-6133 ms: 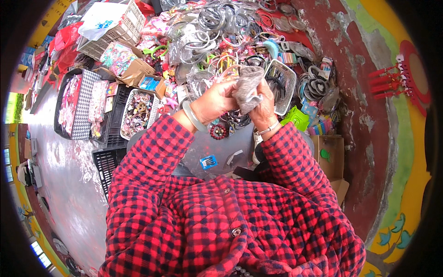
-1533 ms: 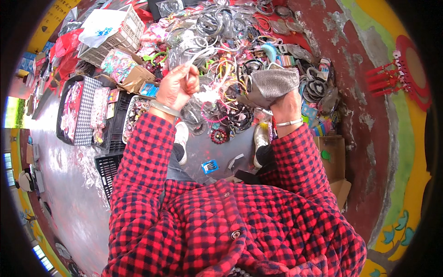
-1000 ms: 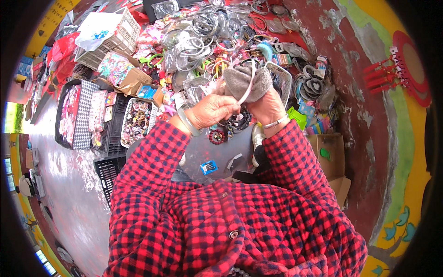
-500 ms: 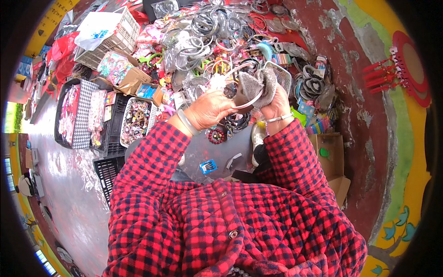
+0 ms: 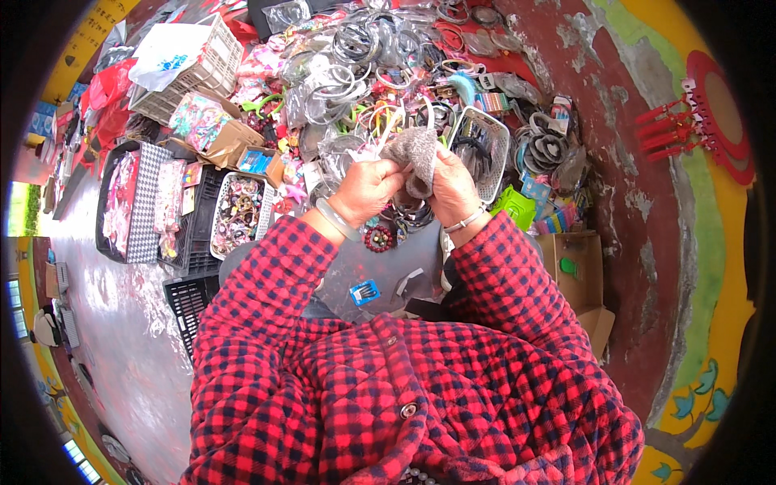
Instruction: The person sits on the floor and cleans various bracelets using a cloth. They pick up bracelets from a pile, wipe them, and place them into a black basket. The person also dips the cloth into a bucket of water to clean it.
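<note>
A pale headband with a grey, fuzzy fabric piece (image 5: 414,152) is held up between my hands, its thin white band ends pointing away from me. My left hand (image 5: 364,192) pinches the left side of the grey fabric, thumb and fingers pressed together. On the other side my right hand (image 5: 455,192) grips the same fabric with the thumb on top. The far part of the headband blends into the heap behind it. A dark red beaded bracelet (image 5: 378,238) lies below my hands, beside the grey surface (image 5: 347,263).
A heap of hairbands (image 5: 356,44) and plastic bags spreads beyond. A white basket (image 5: 503,153) of dark bands stands right, a basket of small hair ties (image 5: 271,194) left. An open cardboard box (image 5: 572,287) sits near the right wall. A blue card (image 5: 364,293) lies near me.
The headband has been turned, its band now pointing away from me. My right hand has moved left and nearer my left hand, uncovering the white basket and a green packet.
</note>
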`<state>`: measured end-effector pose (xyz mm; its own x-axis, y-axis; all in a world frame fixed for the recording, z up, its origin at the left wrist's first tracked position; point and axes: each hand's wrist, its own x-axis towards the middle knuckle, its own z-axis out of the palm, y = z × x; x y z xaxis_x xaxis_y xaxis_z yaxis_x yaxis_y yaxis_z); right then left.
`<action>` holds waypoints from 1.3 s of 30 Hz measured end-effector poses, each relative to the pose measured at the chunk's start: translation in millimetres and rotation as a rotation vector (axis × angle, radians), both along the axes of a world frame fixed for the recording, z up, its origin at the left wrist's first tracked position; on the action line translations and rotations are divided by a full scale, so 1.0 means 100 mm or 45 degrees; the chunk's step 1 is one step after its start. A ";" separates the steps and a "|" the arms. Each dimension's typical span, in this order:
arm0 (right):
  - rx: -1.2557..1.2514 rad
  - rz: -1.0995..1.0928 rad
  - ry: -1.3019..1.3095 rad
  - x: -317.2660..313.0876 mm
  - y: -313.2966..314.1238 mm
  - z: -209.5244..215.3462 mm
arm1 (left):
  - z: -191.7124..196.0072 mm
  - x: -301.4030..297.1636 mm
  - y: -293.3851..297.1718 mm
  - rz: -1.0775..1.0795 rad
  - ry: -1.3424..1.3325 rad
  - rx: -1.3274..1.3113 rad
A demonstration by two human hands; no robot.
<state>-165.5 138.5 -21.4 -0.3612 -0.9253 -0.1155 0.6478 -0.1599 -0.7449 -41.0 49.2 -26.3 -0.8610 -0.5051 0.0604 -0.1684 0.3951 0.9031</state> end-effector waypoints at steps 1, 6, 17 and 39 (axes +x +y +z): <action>0.012 0.000 0.001 -0.04 -0.01 -0.02 | 0.02 -0.01 -0.01 -0.018 -0.044 -0.026; -0.034 -0.099 0.163 -0.12 0.02 0.06 | 0.09 -0.03 -0.08 0.186 0.310 0.172; 0.092 -0.010 2.032 0.11 0.05 0.14 | 0.19 0.02 -0.15 0.175 0.558 1.144; 0.167 0.129 1.714 0.11 0.07 0.07 | 0.31 0.07 -0.33 0.152 0.334 1.227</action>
<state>-154.3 145.0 -14.3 -0.1945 -0.9640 0.1813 -0.5843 -0.0346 -0.8108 -33.9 16.1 4.9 -0.8198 -0.5202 -0.2394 0.0906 -0.5305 0.8428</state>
